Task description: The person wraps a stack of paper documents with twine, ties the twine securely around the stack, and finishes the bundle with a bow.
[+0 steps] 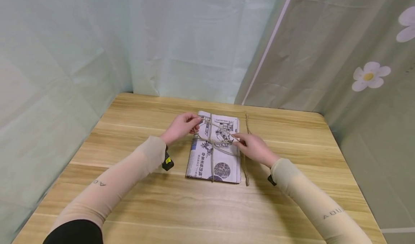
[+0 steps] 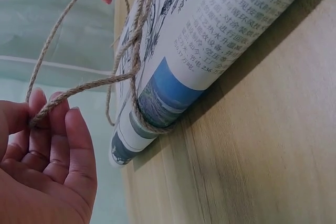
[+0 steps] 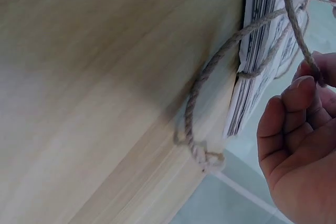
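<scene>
A folded stack of newspapers (image 1: 194, 166) lies flat on the wooden table, with twine (image 1: 212, 161) wrapped round it lengthwise and crosswise. Over its upper left edge, my left hand (image 1: 182, 127) pinches a loop of that twine (image 2: 94, 84) between thumb and fingers, lifted off the paper. At the stack's right side my right hand (image 1: 254, 147) pinches another stretch of the twine (image 3: 298, 32) between thumb and fingertips. The strands cross over the middle of the top page. In the right wrist view the layered page edges (image 3: 257, 19) show, with a strand running round them.
A loose twine length (image 1: 245, 172) lies on the table (image 1: 129, 197) just right of the stack, its knotted end (image 3: 207, 160) near the table's far edge. Curtains (image 1: 201, 46) hang behind the table and at both sides.
</scene>
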Available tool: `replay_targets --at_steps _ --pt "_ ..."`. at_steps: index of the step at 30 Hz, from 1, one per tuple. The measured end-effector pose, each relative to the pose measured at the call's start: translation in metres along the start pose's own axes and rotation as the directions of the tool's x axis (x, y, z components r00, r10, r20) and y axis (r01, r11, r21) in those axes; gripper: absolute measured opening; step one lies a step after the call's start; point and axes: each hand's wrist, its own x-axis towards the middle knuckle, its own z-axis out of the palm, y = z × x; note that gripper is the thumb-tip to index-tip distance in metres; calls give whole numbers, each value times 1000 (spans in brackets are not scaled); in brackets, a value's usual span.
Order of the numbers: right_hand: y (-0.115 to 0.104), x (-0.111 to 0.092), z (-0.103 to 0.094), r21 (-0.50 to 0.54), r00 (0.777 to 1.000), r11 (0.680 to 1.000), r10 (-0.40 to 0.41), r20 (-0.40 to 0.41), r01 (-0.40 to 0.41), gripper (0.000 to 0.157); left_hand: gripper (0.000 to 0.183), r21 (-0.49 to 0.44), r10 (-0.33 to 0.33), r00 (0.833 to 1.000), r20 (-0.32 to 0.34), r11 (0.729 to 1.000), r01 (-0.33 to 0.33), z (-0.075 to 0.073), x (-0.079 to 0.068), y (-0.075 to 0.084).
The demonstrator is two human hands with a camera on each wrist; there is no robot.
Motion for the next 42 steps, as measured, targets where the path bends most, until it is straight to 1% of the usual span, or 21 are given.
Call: replay_targets --at_steps 3,7,12,14,16,19,20,23,27,29,31,33,35,37,39,40,42 --pt "5 -3 -2 20 1000 999 28 -15 -27 41 38 -10 1 1000 -5 1000 -1 0 -1 0" --pt "10 -4 -10 49 996 997 66 -59 -63 42 38 -15 2 1000 -2 1000 -2 1 -2 1" --pt "10 -3 -25 111 986 989 109 -130 -95 35 37 -23 7 1000 5 1000 -7 2 -2 2" --pt "11 -4 -30 132 985 987 106 -132 -89 31 36 -19 15 1000 10 1000 -14 3 -2 2" --pt "12 -6 -33 129 990 988 100 -98 -87 31 35 -14 19 1000 21 1000 -19 4 -2 3" --pt "17 -10 -34 91 995 992 95 -31 -92 33 34 -10 27 999 39 1000 -26 6 -3 5" --pt "19 -12 -34 68 995 993 96 -20 -94 33 34 -12 27 999 44 1000 -26 6 -4 5" --pt "29 -18 -34 -18 995 996 92 -43 -93 30 34 -9 30 998 52 1000 -30 8 -5 7" --pt "40 -29 -31 -131 994 990 41 -100 -54 18 36 -8 26 998 59 1000 -26 9 -6 8" --pt "41 -33 -29 -157 996 987 13 -88 -27 14 36 -8 24 998 62 1000 -23 9 -7 9" --pt "39 -36 -26 -182 999 983 -5 -44 -3 13 36 -8 25 998 61 1000 -24 9 -7 9" --pt "35 -39 -22 -214 999 976 -23 25 28 17 35 -6 27 998 58 1000 -27 9 -7 10" --pt "33 -41 -18 -249 995 967 -32 94 55 18 35 -4 30 998 57 1000 -30 9 -7 10" --pt "32 -43 -15 -273 990 959 -46 132 81 14 36 5 33 998 62 999 -33 9 -8 10" --pt "32 -43 -15 -279 991 957 -49 125 83 9 37 10 35 997 69 999 -36 9 -8 11" --pt "31 -42 -16 -277 994 958 -46 103 73 7 37 10 35 997 74 999 -36 9 -8 11" --pt "28 -40 -21 -248 999 968 -27 30 33 7 37 8 34 997 74 999 -35 8 -8 11"
